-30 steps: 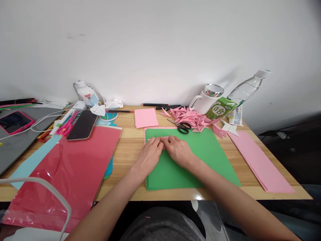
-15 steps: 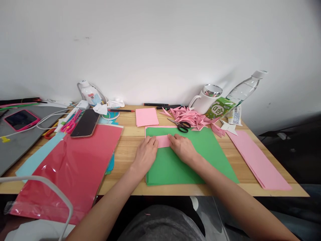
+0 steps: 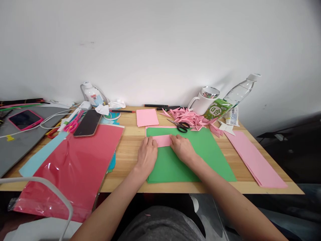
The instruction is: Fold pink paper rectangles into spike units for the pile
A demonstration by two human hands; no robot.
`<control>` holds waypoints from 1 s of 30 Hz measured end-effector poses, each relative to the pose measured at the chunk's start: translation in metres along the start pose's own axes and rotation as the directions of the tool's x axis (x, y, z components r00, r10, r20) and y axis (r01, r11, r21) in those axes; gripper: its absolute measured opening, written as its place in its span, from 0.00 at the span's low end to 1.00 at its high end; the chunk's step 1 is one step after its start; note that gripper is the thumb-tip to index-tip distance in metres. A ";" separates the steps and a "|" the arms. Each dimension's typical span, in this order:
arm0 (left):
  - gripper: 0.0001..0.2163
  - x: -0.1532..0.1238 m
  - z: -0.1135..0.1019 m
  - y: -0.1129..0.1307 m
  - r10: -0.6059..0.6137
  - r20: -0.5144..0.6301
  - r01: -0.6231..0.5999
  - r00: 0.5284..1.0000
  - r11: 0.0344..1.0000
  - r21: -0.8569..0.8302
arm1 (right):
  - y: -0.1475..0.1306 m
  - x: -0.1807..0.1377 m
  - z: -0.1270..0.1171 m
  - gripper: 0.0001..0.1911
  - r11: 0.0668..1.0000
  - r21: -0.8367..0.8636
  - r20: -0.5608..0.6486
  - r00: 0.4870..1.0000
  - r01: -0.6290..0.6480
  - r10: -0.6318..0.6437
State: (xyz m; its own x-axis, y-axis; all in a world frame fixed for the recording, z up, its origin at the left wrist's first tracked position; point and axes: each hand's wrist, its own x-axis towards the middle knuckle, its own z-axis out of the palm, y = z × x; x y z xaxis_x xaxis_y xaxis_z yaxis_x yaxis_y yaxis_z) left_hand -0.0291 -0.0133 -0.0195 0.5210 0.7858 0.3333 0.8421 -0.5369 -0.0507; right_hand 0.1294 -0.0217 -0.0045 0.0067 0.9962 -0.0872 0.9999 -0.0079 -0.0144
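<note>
A narrow folded strip of pink paper (image 3: 164,141) lies flat on a stack of green sheets (image 3: 170,169). My left hand (image 3: 147,153) is closed over the strip's left end, its curled fingers pressing down, and hides that end. At the other end, my right hand (image 3: 183,147) pinches the strip near its top right corner, thumb and fingers together. Just beyond my right hand, black-handled scissors (image 3: 182,127) rest at the back edge of the green stack. Behind them spreads a heap of folded pink paper pieces (image 3: 188,117).
Pink square sheets (image 3: 147,117) lie behind the strip, long pink sheets (image 3: 255,159) at right. A white mug (image 3: 203,102), green carton (image 3: 217,109) and water bottle (image 3: 240,90) stand at the back. Left are a red sheet pack (image 3: 75,167) and a phone (image 3: 88,124).
My left hand has shifted slightly and turned at the strip's left end, baring a little more of the paper. The right hand keeps its pinch. The whole view has shifted slightly.
</note>
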 end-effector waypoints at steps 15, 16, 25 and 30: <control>0.17 -0.006 0.015 -0.015 0.014 -0.195 -0.061 0.981 0.969 -0.239 | 0.004 -0.002 0.004 0.14 0.995 0.086 -0.077 0.995 -0.051 0.058; 0.18 -0.006 0.016 -0.016 0.027 -0.183 -0.076 0.983 0.960 -0.270 | 0.005 -0.002 0.006 0.15 0.994 0.102 -0.086 0.995 -0.046 0.055; 0.11 -0.005 0.010 -0.023 0.022 -0.238 -0.109 0.971 0.926 -0.360 | 0.012 0.005 0.024 0.22 0.863 0.462 -0.393 0.919 0.202 -0.004; 0.09 -0.004 0.004 -0.022 -0.010 -0.247 -0.095 0.969 0.908 -0.408 | 0.009 0.002 0.023 0.21 0.767 0.546 -0.506 0.862 0.336 -0.018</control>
State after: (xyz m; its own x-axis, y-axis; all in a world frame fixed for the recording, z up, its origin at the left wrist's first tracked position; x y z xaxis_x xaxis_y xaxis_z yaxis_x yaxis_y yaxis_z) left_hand -0.0486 -0.0033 -0.0233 0.4618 0.6908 0.5563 0.6588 -0.6871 0.3063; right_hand 0.1384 -0.0215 -0.0282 -0.0045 0.9031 0.4293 0.7612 0.2815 -0.5842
